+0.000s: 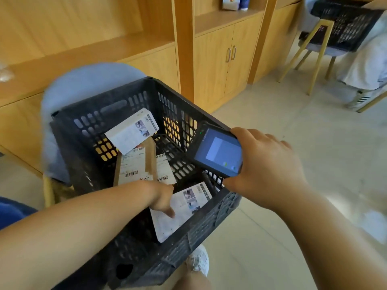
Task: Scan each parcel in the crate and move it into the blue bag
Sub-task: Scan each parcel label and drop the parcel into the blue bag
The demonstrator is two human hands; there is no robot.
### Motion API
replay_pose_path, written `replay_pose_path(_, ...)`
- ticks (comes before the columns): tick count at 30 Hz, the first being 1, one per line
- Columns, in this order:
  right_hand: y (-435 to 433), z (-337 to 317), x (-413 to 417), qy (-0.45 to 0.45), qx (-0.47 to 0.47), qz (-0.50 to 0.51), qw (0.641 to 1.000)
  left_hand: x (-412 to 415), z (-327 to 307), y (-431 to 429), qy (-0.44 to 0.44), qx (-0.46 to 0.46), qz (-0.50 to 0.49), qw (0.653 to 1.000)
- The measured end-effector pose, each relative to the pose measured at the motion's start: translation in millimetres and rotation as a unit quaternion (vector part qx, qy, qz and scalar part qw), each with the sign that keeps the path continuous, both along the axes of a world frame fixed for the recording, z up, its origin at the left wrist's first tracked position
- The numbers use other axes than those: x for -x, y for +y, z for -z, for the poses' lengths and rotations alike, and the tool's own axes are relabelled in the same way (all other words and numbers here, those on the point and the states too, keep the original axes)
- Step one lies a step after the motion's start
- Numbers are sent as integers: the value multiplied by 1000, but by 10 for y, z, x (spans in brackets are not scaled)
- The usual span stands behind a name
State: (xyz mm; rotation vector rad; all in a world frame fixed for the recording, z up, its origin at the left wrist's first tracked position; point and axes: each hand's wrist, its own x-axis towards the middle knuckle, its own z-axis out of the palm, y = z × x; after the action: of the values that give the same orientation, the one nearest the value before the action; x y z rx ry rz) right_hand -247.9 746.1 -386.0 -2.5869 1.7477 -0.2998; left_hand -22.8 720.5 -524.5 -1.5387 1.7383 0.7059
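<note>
A black slatted crate [117, 105] rests on a grey-blue chair in front of me. Inside it lie a white printed box [132, 130] at the back, a brown cardboard parcel [151, 155] with white barcode labels in the middle, and a second white printed box [188, 206] at the near right. My left hand [162, 197] reaches into the crate and grips the near white box at its upper left edge. My right hand [266, 162] holds a dark handheld scanner [217, 152] over the crate's right rim, screen lit. A sliver of the blue bag [12, 212] shows at the far left.
Wooden cabinets [222, 55] and shelves run along the back. A second black crate [345, 19] sits on a wooden-legged chair at the top right, beside a person in light clothes [368, 65]. My white shoe [199, 262] stands on the tiled floor under the crate.
</note>
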Motion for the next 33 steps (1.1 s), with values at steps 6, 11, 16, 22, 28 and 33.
replay_pose_path(6,-104,87,38,-3,-1,4,1000,58,240,40,8,-31,-59,998)
replay_pose_path(11,-118,132,99,-4,-13,11,1000,41,314,45,43,-40,-104,993)
replay_pose_path(16,-129,149,144,-5,-17,13,1000,-56,360,8,87,-83,-221,968)
replay_pose_path(22,-121,124,170,-11,-17,15,1000,-115,101,-75,90,-70,-217,969)
replay_pose_path(28,-47,49,188,-20,-16,33,999,-170,-348,12,205,154,-221,941)
replay_pose_path(33,166,-102,161,-53,1,31,998,-368,-797,337,238,371,-190,877)
